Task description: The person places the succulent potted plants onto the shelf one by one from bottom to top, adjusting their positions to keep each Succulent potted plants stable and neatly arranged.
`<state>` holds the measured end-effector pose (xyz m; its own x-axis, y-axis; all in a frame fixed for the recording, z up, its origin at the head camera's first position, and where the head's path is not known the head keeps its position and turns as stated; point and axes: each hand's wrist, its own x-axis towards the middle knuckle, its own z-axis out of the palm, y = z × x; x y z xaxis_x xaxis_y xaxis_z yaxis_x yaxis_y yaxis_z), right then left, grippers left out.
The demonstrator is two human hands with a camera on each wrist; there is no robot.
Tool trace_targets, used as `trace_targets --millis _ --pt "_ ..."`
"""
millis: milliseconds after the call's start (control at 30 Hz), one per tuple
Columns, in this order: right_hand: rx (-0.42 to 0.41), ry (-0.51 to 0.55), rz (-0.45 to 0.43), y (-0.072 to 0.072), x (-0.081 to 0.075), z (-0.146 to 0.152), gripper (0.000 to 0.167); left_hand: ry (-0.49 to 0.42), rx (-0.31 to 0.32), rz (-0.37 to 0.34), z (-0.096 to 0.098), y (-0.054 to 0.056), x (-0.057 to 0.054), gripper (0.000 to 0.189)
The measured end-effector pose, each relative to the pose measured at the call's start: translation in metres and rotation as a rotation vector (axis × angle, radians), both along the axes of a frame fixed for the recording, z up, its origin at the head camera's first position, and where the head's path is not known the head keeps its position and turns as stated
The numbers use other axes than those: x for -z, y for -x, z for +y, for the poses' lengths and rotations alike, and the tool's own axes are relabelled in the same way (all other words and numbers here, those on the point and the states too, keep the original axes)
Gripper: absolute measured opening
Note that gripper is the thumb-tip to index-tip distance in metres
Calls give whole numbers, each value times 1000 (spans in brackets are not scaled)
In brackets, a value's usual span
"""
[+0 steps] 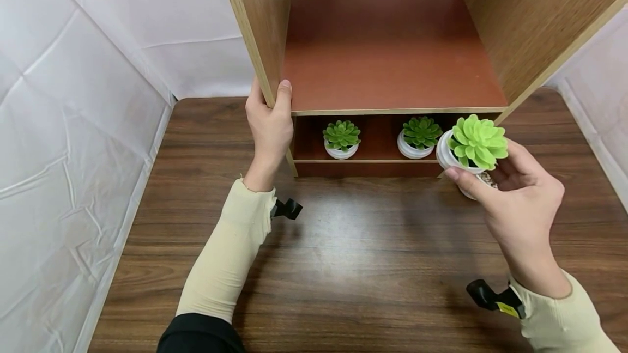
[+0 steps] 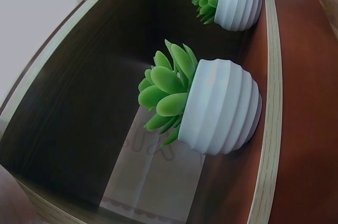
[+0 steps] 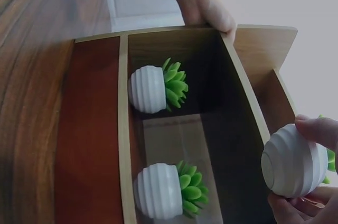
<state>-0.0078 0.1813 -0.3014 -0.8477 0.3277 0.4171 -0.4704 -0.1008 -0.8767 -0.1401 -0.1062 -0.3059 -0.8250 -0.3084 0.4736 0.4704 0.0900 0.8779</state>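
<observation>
My right hand [image 1: 527, 206] holds a potted succulent [image 1: 478, 143] by its ribbed white pot [image 3: 293, 163], thumb on one side and fingers on the other, in front of the shelf's right end. My left hand [image 1: 271, 124] grips the left side panel [image 1: 262, 31] of a wooden shelf unit, the thumb on its inner face. Two more succulents stand upright in the lower compartment, a left one [image 1: 342, 135] and a right one [image 1: 420, 136]. In the left wrist view, the nearer pot [image 2: 222, 108] sits just behind the wooden edge.
Above the low compartment lies a broad reddish-brown shelf board [image 1: 387, 53], with a tall right panel [image 1: 544, 20]. Below the held plant, a white round object with pebble-like contents [image 1: 488, 180] is mostly hidden by my hand. The unit stands on a dark wood table [image 1: 343, 266].
</observation>
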Motion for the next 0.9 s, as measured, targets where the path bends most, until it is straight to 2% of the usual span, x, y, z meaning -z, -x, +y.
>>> trace_targets --millis 233,433,667,900 --pt "16 5 43 1 -14 -7 56 30 -5 73 -1 2 3 14" --pt "66 -6 67 6 -25 -13 53 29 -5 72 -1 2 4 13" --pt "92 -38 98 16 -34 -18 50 15 -5 26 -2 1 3 11" --pt "111 -51 112 23 -37 -19 48 34 -3 76 -1 1 4 12"
